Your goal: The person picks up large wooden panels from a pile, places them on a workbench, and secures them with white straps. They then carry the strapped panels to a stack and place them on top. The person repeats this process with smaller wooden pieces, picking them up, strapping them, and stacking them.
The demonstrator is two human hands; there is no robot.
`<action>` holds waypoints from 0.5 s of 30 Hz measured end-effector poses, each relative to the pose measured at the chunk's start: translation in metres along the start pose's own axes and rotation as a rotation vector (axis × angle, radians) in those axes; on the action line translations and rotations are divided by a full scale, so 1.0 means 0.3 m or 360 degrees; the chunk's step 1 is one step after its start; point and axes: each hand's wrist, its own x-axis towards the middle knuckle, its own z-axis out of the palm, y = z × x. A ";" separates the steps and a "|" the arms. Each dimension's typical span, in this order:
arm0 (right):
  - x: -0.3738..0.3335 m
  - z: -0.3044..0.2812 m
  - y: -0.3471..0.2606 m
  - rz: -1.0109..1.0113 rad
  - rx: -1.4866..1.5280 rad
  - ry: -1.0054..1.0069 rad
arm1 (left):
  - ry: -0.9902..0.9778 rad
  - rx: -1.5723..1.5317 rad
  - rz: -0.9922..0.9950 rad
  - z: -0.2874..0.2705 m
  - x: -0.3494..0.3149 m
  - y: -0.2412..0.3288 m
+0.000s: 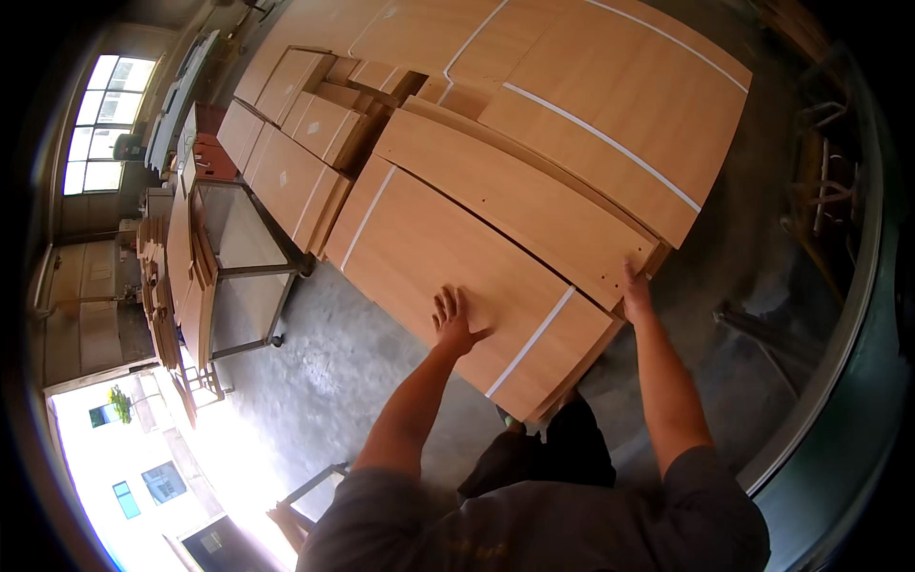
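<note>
A large flat stack of light-brown wooden panels (pixel 448 257), bound with white straps, lies in front of me. My left hand (pixel 457 329) rests on its top face, fingers spread and palm down, between the two straps. Beyond it lies a narrower panel (pixel 515 181) with small dark holes drilled near its end. At that panel's right end is my right hand (pixel 638 294); its thumb side shows on top while the other fingers curl out of sight around the edge. Both arms reach forward, the left bent across the near side.
Strapped panel stacks (pixel 629 95) extend behind, with smaller bundles (pixel 295 176) at the left. A wheeled metal-framed trolley (pixel 253 272) and leaning boards (pixel 191 276) stand farther left. Metal frames (pixel 820 191) are at right, near a curved green edge (pixel 839 410). Bright daylight enters at lower left.
</note>
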 end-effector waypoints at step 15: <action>-0.022 0.016 0.012 0.0229 -0.0560 0.0539 | 0.0768 -0.0299 0.0237 -0.196 0.511 0.446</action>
